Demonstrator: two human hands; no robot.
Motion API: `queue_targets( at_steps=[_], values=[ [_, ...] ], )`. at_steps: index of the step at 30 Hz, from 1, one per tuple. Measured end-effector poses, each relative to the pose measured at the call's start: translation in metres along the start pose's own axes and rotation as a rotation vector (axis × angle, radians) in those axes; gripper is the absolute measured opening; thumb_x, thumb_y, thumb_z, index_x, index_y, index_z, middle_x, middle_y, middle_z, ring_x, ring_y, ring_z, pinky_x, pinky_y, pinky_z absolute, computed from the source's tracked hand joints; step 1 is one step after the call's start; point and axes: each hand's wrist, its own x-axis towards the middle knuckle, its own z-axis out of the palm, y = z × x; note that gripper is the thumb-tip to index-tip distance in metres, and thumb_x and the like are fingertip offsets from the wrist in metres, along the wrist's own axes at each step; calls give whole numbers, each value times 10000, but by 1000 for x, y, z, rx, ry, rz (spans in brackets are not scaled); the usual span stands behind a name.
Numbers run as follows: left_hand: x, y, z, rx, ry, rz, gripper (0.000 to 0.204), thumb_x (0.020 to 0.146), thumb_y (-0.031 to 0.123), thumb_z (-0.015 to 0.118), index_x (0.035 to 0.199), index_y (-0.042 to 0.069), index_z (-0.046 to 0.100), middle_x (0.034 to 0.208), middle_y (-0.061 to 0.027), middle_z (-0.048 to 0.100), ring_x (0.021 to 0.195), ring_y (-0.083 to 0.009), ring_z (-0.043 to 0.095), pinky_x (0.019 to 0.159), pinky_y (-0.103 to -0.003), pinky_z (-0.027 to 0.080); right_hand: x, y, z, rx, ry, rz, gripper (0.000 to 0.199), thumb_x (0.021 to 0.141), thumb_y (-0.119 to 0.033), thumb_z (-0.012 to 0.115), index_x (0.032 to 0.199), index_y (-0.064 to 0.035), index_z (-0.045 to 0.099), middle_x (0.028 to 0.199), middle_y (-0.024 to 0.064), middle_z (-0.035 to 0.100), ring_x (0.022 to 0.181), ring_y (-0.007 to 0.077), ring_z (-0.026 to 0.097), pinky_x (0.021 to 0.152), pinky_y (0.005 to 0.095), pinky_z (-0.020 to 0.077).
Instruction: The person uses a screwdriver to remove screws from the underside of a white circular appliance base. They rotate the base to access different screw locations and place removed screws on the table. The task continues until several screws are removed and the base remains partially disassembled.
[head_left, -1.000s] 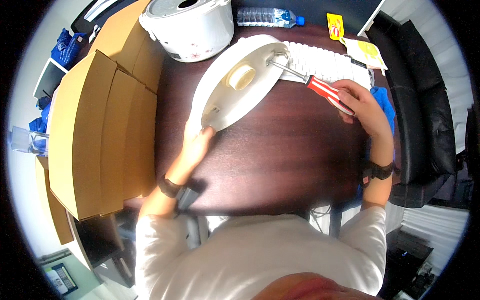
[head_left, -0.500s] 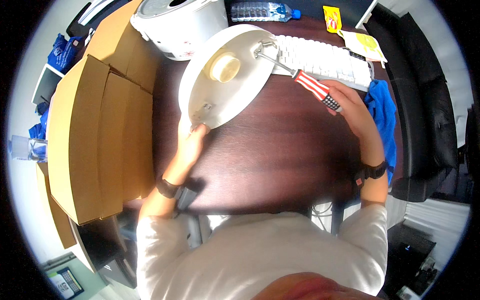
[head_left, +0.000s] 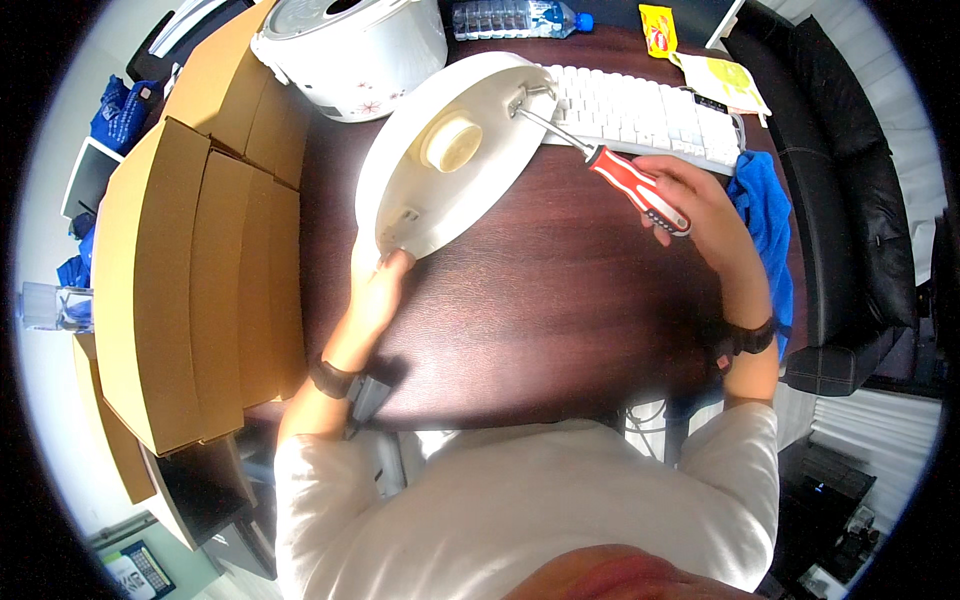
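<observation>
My left hand (head_left: 382, 285) pinches the near rim of a white round cover (head_left: 480, 195), thumb on the inside edge, and holds it tilted above the table. Inside the cover are a cream round knob (head_left: 453, 143) and a small metal bracket (head_left: 530, 97) near its far right rim. In my right hand (head_left: 695, 205) is a screwdriver (head_left: 635, 187) with a red and white handle, gripped by the fingers. Its shaft reaches up and left to the bracket, where the tip appears to touch; the exact contact is too small to tell.
Behind the cover stand a white rice cooker (head_left: 360, 65) and a water bottle (head_left: 515, 20). A white keyboard (head_left: 640, 115) lies beyond the screwdriver, near a yellow packet (head_left: 658, 30). A blue cloth (head_left: 765, 220) hangs at the right edge; cardboard boxes (head_left: 230, 290) line the left.
The screwdriver handle has turned in my right hand: its striped, starred side faced up before, and a plainer red and white side shows now. My left hand and the cover stay nearly still.
</observation>
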Motion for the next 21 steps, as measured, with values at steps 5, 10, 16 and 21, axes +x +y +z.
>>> queue_targets(
  at_steps=[5,10,16,21],
  values=[
    [2,0,-1,39,-27,3,476,702,-24,445,1177,-28,419,1002,-69,509,873,-142,488,754,-272,421,1,0,-2,-68,12,-6,365,817,-123,602,1138,15,499,1010,100,576,764,87,539,551,211,453],
    [1,3,-2,45,-40,-6,473,711,-16,439,1183,-27,411,988,-67,505,855,-135,479,737,-263,418,0,0,4,-222,2,-134,336,845,-160,573,1122,21,510,958,71,576,745,74,527,555,198,431],
    [1,4,5,9,33,35,357,717,-9,450,1074,-22,471,897,-44,521,768,-114,485,661,-241,411,6,11,2,268,-128,167,290,910,-252,470,1024,3,549,770,37,568,572,61,495,488,190,394],
    [2,1,3,64,15,84,343,712,-10,451,1053,-24,485,903,-50,523,784,-126,489,680,-253,408,7,14,5,242,-127,195,333,902,-329,470,912,-12,570,679,30,553,561,85,540,448,214,438]
  ],
)
